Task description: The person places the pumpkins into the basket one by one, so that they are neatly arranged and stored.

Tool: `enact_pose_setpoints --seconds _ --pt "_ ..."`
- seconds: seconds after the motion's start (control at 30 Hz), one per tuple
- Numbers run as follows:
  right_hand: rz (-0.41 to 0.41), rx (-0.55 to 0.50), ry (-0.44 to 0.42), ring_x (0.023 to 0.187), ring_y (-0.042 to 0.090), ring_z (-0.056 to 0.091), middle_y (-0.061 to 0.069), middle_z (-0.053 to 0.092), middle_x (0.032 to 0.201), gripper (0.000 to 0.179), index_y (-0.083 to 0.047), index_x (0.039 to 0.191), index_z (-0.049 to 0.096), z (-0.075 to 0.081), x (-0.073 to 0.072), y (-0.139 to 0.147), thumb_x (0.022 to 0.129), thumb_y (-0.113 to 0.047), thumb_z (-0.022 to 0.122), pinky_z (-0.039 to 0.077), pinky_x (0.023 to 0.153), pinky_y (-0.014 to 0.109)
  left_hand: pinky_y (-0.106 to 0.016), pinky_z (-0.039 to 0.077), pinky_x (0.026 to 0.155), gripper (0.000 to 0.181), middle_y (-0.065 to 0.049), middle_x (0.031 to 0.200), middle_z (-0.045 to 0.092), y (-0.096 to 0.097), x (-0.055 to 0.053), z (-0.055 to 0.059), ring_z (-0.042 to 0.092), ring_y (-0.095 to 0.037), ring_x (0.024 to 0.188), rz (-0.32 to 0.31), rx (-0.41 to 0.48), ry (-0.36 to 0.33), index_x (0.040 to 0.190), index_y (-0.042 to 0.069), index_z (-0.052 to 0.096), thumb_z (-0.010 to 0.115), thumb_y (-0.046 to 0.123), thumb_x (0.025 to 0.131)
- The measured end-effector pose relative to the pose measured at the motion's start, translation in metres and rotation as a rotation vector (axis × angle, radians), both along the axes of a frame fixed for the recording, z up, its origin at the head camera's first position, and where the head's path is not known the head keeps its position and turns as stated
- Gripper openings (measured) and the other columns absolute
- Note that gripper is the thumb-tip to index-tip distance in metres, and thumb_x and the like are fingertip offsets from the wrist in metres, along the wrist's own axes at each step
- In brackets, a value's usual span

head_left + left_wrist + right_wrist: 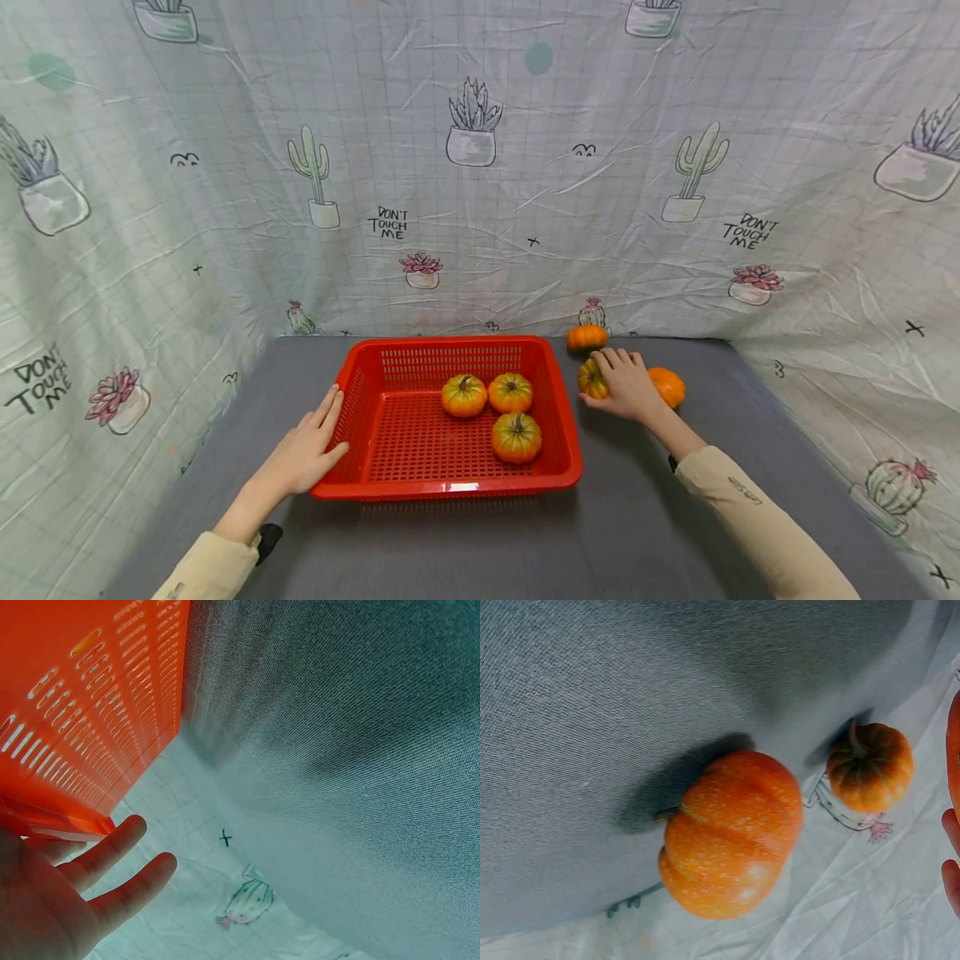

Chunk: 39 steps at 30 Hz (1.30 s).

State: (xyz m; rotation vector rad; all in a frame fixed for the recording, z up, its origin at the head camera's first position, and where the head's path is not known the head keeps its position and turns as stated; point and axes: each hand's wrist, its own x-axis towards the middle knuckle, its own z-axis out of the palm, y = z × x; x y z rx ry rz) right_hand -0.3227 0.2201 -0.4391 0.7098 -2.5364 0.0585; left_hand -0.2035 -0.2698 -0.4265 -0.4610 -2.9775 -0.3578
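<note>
A person's right hand (628, 388) grips a green-and-orange pumpkin (590, 379) with curled fingers, just right of a red basket (450, 488) holding three pumpkins (517, 438); the left hand (302, 454), fingers straight, touches its left rim.

A red slotted basket (397, 489) stands upright. Three ribbed, green-tinged orange pumpkins (517, 439) sit stem-up toward its right side. Outside, just right of it, the right hand (627, 388) grips a similar pumpkin (591, 380); one orange pumpkin (587, 337) lies behind, another (669, 386) farther right.
</note>
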Motion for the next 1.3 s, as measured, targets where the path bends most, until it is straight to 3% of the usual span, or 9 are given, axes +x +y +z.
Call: enact_pose_setpoints --seconds 0.87,1.3 --pt "0.138 0.01 0.135 0.09 0.03 0.048 0.013 0.056 0.107 0.07 -0.005 0.114 0.053 0.04 0.02 -0.028 0.065 -0.053 0.066 0.035 0.075 0.044 -0.057 0.037 0.087 0.07 -0.019 0.148 0.014 0.0 0.0 0.003 0.037 -0.047 0.119 -0.003 -0.002 0.014 0.141 -0.002 0.017 0.051 0.026 0.087" --pt "0.277 0.06 0.114 0.089 0.024 0.044 0.009 0.055 0.112 0.067 -0.007 0.116 0.052 0.051 0.035 -0.057 0.069 -0.054 0.062 0.034 0.076 0.04 -0.058 0.036 0.088 0.071 -0.019 0.149 0.012 -0.001 -0.001 -0.002 0.035 -0.047 0.12 -0.005 0.008 0.001 0.141 -0.002 0.015 0.051 0.026 0.087"
